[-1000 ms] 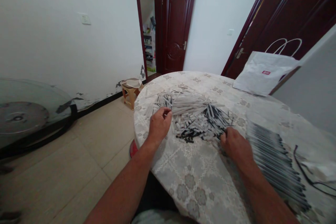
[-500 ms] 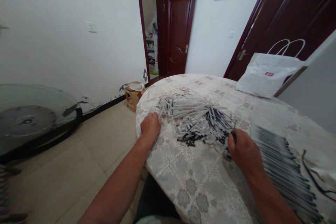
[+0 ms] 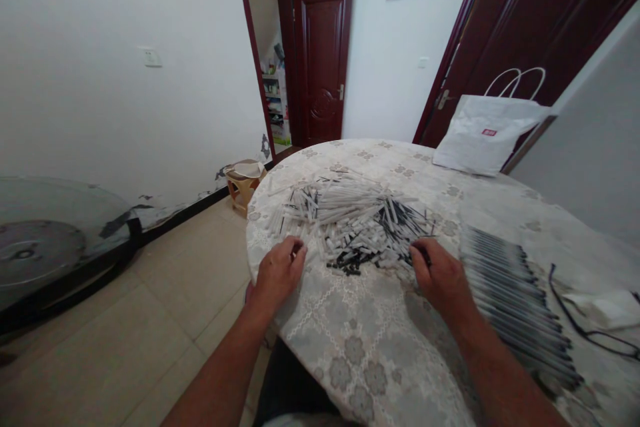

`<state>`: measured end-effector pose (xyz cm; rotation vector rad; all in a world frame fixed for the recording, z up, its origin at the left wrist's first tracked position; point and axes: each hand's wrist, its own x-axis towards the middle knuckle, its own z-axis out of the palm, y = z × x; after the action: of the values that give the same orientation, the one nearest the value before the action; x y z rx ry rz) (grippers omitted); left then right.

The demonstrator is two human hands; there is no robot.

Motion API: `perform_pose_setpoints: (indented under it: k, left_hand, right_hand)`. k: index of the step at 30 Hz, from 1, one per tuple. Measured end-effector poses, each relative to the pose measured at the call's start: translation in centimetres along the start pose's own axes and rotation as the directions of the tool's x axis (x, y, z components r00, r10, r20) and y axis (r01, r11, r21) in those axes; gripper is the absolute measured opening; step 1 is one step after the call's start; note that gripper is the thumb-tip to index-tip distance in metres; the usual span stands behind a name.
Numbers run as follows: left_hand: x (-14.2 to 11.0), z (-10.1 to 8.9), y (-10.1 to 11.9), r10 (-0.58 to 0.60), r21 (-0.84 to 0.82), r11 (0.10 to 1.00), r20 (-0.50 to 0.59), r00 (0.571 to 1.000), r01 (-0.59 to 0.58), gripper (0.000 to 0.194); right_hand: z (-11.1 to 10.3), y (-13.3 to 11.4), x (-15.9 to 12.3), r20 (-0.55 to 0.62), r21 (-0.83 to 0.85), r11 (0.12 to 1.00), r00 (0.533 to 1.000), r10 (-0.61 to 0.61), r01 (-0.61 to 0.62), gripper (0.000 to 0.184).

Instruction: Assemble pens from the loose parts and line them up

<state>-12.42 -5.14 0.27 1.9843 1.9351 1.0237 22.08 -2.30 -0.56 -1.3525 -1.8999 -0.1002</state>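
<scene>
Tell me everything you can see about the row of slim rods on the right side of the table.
The row of rods lies on the patterned tablecloth, between the right hand and the dark-framed glasses. Many slim, greyish rods lie side by side, roughly parallel, with dark tips along the right edge. They look like plastic. The right forearm seems to hide some left ends; whether it touches cannot be told.

On my head feed I see the left hand [image 3: 281,268] curled beside a heap of slim white and black pieces [image 3: 353,208], the right hand [image 3: 444,275] at its opposite edge; I can't tell whether either grips anything. Dark rods [image 3: 515,307] lie lined up near eyeglasses [image 3: 584,333].
</scene>
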Motion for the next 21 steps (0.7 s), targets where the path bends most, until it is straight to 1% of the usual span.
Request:
perform_pose_setpoints:
  k: [1, 2, 3, 5, 7, 9, 11, 13, 15, 17, 21]
  left_hand:
    - [0.0, 0.3, 0.5, -0.001, -0.158, 0.987, 0.022, 1.0, 0.005, 0.024]
    - [0.2, 0.7, 1.1, -0.026, -0.302, 0.953, 0.044, 0.999, 0.038, 0.025]
    - [0.3, 1.3, 1.5, -0.067, -0.428, 0.899, 0.067, 0.995, 0.09, 0.027]
    - [0.6, 2.7, 2.2, -0.157, -0.63, 0.749, 0.13, 0.979, 0.204, 0.03]
    - [0.9, 3.9, 2.4, -0.204, -0.779, 0.557, 0.208, 0.957, 0.288, 0.032]
    - [1.0, 4.6, 2.3, -0.214, -0.862, 0.381, 0.269, 0.939, 0.334, 0.032]
    - [1.1, 4.7, 2.0, -0.222, -0.893, 0.268, 0.307, 0.925, 0.361, 0.031]
    - [1.2, 4.5, 1.6, -0.236, -0.903, 0.213, 0.324, 0.916, 0.374, 0.03]
    - [1.1, 4.3, 1.4, -0.245, -0.905, 0.194, 0.329, 0.912, 0.378, 0.029]
    - [1.1, 4.2, 1.2, -0.247, -0.904, 0.195, 0.331, 0.911, 0.381, 0.029]
    - [0.9, 4.4, 1.1, -0.232, -0.894, 0.228, 0.334, 0.914, 0.385, 0.028]
  right_hand:
    - [0.1, -0.2, 0.0, 0.018, 0.038, 0.999, 1.0, -0.011, 0.01, 0.014]
    - [0.3, -0.3, 0.0, 0.034, 0.07, 0.997, 0.999, -0.024, 0.022, 0.013]
    - [0.4, -0.4, 0.0, 0.049, 0.094, 0.995, 0.998, -0.039, 0.035, 0.013]
    - [0.5, -0.4, 0.0, 0.075, 0.128, 0.99, 0.995, -0.069, 0.059, 0.012]
    - [0.5, -0.2, 0.1, 0.09, 0.147, 0.986, 0.992, -0.093, 0.079, 0.012]
    - [0.3, 0.0, 0.2, 0.09, 0.153, 0.984, 0.991, -0.103, 0.089, 0.012]
    - [-0.1, 0.3, 0.2, 0.095, 0.146, 0.986, 0.991, -0.098, 0.083, 0.012]
    - [-0.4, 0.4, 0.3, 0.107, 0.133, 0.988, 0.99, -0.092, 0.077, 0.012]
    - [-0.6, 0.3, 0.3, 0.123, 0.126, 0.989, 0.988, -0.093, 0.078, 0.013]
    - [-0.6, 0.2, 0.4, 0.143, 0.124, 0.989, 0.984, -0.103, 0.085, 0.013]
    - [-0.4, 0.0, 0.3, 0.159, 0.123, 0.988, 0.98, -0.116, 0.097, 0.014]
